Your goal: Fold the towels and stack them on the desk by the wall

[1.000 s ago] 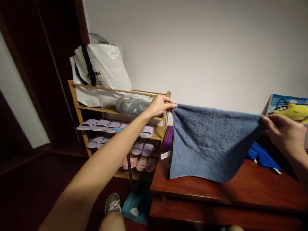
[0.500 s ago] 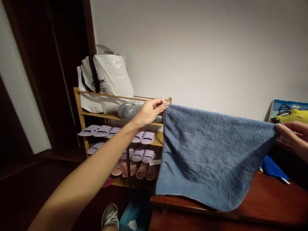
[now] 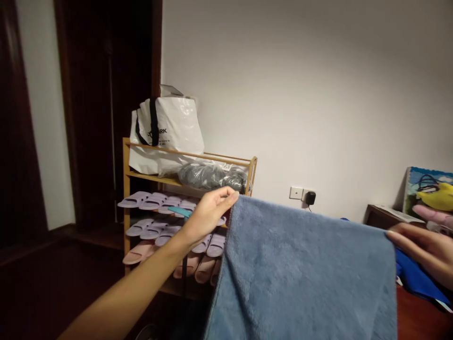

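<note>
A blue-grey towel (image 3: 304, 269) hangs spread out in front of me, its top edge stretched between both hands and sloping down to the right. My left hand (image 3: 211, 212) pinches the upper left corner between thumb and fingers. At the right edge of the view, my right hand (image 3: 423, 248) pinches the upper right corner. The towel's lower part runs out of the bottom of the view and hides part of the tabletop behind it.
To the left stands a wooden shoe rack (image 3: 126, 189) with several purple slippers (image 3: 150, 201) and pink slippers below. A white bag (image 3: 177, 123) sits on top beside a plastic-wrapped bundle (image 3: 208, 175). A blue cloth (image 3: 417, 278) lies on the red-brown table (image 3: 414, 316); a wall socket (image 3: 296, 192) is behind.
The view has tilted up, so both hands and the towel sit lower in it. The wall socket has come into sight. Both hands still hold the towel's corners.
</note>
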A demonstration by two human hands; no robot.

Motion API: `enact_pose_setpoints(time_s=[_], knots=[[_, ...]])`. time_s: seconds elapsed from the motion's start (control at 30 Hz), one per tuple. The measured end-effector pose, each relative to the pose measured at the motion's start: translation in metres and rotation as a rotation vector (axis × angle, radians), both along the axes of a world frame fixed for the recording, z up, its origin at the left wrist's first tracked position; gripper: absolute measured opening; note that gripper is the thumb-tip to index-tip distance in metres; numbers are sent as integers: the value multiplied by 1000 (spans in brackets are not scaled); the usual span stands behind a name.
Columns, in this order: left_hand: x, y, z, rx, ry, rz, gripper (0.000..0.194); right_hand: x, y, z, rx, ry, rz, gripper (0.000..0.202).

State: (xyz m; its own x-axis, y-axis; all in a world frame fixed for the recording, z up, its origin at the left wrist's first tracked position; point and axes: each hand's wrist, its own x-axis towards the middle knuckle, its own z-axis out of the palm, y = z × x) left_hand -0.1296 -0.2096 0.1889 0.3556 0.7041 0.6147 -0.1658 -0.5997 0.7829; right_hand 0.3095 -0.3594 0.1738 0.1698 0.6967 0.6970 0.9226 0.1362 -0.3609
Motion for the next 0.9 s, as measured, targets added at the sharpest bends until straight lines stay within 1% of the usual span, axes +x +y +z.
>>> enact_pose_setpoints(time_s=[0.07, 0.1, 0.17, 0.23, 0.3, 0.33, 0.4, 0.5, 0.57, 0.6, 0.67, 0.77, 0.83, 0.9], knots=[[7, 30, -32, -63, 54, 13, 35, 1, 25, -20, -232, 48, 114, 46], [12, 46, -50, -88, 79, 33, 37, 3, 39, -32, -294, 73, 130, 47], [27, 77, -86, -162, 143, 95, 46, 8, 71, -61, -350, 89, 115, 51], [45, 107, -119, -193, 184, 131, 50, 13, 104, -92, -377, 82, 72, 56], [63, 133, -147, -218, 229, 169, 52, 17, 134, -122, -391, 84, -18, 60], [71, 144, -159, -229, 252, 189, 51, 18, 147, -135, -399, 86, -71, 60], [85, 163, -177, -241, 297, 236, 47, 19, 168, -157, -423, 93, -171, 56], [99, 187, -193, -228, 355, 299, 35, 19, 188, -179, -478, 109, -272, 46], [105, 199, -198, -208, 393, 329, 25, 19, 196, -186, -518, 118, -317, 41], [107, 205, -199, -198, 414, 342, 24, 19, 200, -187, -536, 123, -335, 41], [111, 215, -199, -176, 460, 368, 28, 19, 207, -187, -564, 130, -362, 40], [116, 224, -194, -124, 530, 406, 30, 15, 215, -184, -582, 134, -394, 41], [118, 223, -189, -71, 571, 424, 27, 10, 220, -181, -581, 130, -415, 42], [118, 216, -184, 4, 610, 425, 23, 3, 222, -179, -574, 114, -423, 46]])
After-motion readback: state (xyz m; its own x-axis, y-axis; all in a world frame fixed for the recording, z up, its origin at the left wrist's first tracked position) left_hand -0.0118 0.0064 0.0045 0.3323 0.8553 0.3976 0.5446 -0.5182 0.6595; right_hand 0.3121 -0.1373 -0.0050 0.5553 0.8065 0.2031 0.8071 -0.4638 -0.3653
